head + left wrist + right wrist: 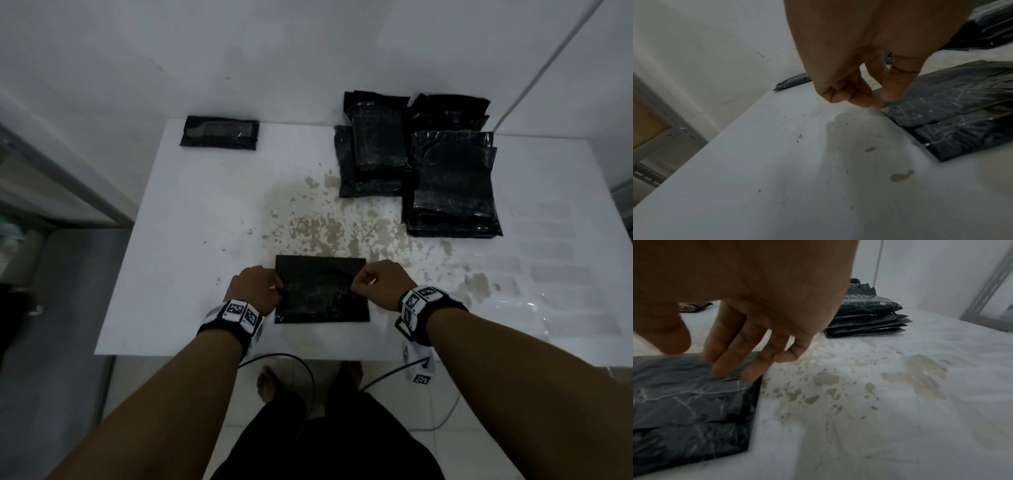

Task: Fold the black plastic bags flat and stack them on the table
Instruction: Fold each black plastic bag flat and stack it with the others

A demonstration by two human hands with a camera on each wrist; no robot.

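My left hand (pixel 255 287) and right hand (pixel 376 278) each pinch a side edge of the bag (pixel 322 291), lying flat near the table's (pixel 191 212) front edge. More bags (pixel 452 181) are piled far right.

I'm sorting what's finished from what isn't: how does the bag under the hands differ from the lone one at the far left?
The near bag is a broad rectangle at the front edge, pinched by the left hand and right hand. The far-left bag is a narrower strip at the back, untouched. Both are black plastic lying on the white table.
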